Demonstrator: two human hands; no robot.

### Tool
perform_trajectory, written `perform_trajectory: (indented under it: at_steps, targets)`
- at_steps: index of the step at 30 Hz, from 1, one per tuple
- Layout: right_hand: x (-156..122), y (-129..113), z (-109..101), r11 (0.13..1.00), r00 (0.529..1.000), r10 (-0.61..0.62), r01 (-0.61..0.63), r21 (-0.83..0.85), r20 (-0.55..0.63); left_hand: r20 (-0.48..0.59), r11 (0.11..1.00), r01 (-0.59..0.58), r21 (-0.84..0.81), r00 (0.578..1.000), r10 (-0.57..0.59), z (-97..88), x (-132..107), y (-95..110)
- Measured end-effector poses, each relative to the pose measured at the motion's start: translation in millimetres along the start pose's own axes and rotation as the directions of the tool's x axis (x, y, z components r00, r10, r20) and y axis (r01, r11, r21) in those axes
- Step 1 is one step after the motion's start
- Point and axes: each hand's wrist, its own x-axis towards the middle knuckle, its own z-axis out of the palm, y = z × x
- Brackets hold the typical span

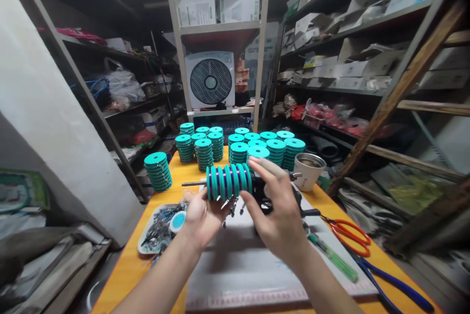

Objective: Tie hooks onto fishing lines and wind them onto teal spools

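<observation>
A row of teal spools [229, 180], wound with dark purple line, lies sideways on a thin metal rod whose bare end sticks out to the left. My left hand [201, 218] cups the row from below, palm up, with part of its fingers hidden behind the spools. At the row's right end, my right hand [277, 206] has its thumb and fingers stretched apart, close to the last spool; whether they touch is unclear. Behind my right hand is a black winding device [260, 189], largely covered. Small dark metal pieces hang under the spools.
Stacks of teal spools [203, 152] line the table's far side. At left sits a tray of small metal parts [161, 228]. A cup [309, 171], orange-handled scissors [350, 236], a green screwdriver [336, 260] and blue-handled pliers [398, 282] lie right. A white board [242, 275] covers the front.
</observation>
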Motion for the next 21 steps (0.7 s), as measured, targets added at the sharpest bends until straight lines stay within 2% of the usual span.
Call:
perform_trajectory:
  at_steps: [1,2,3,4,6,8,11,15,18,21]
  targets:
    - [17.1,1.2,4.6,0.996,0.988,-0.083,0.087,-0.027,0.13,-0.016,1.0,0.005,0.006,1.0,-0.005,1.8,0.2,-0.4]
    - [32.6,2.5,11.4,0.989,0.962,-0.112,0.132,-0.063,0.251,-0.03,1.0,0.012,0.012,0.999,-0.011,3.4,0.2,-0.8]
    - [45.7,3.9,19.7,0.98,0.916,-0.131,0.178,-0.092,0.38,-0.038,1.0,0.017,0.017,0.999,-0.017,4.8,-0.1,-1.0]
    - [56.1,5.3,28.4,0.973,0.862,-0.116,0.199,-0.119,0.494,-0.042,1.0,0.019,0.023,0.999,-0.018,5.8,-0.8,-1.1]
    - [69.3,8.2,43.1,0.964,0.767,-0.037,0.196,-0.18,0.64,-0.037,0.999,0.02,0.037,0.999,-0.018,6.2,-2.9,-0.3]
    - [75.8,11.1,50.8,0.956,0.713,0.017,0.193,-0.22,0.701,-0.027,0.998,0.026,0.057,0.999,-0.025,3.0,-4.9,2.0]
    - [83.4,15.4,51.7,0.959,0.658,0.045,0.182,-0.216,0.752,-0.002,0.993,0.038,0.11,0.999,-0.038,-10.2,-5.9,7.6]
    - [96.2,21.6,51.7,0.982,0.554,0.107,0.071,-0.175,0.826,0.048,0.98,0.022,0.198,0.998,-0.032,-31.8,-6.4,13.1]
    - [102.8,25.5,55.5,0.989,0.49,0.113,0.029,-0.145,0.864,0.114,0.965,-0.082,0.249,0.992,0.055,-37.1,-10.2,13.5]
    - [104.5,27.9,58.0,0.992,0.468,0.1,0.025,-0.127,0.878,0.179,0.933,-0.215,0.288,0.969,0.168,-35.1,-13.5,12.7]
